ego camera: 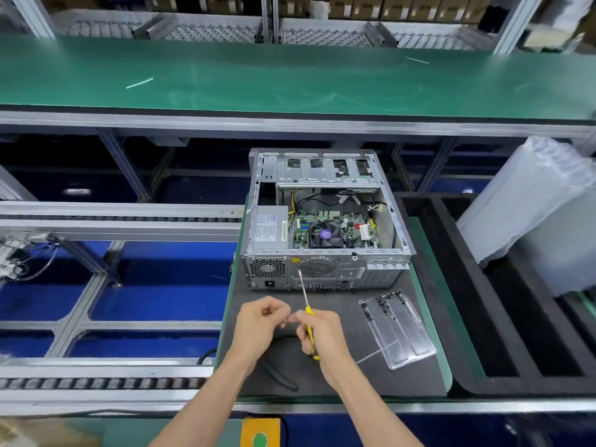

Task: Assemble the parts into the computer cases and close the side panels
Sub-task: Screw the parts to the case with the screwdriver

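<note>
We see the computer case (325, 221) lying on its side on the dark mat (338, 372) of the table (432, 285), side panel off, interior facing up. Inside sit the power supply (270, 228) at left and the fan (325, 234) on the motherboard. Just in front of the case, the right hand (319, 333) grips a yellow-handled screwdriver (309, 321), shaft pointing toward the rear panel. The left hand (261, 321) has its fingers curled, fingertips meeting the right; what it pinches we cannot tell. A clear plastic tray (398, 330) with black screws lies to the right.
</note>
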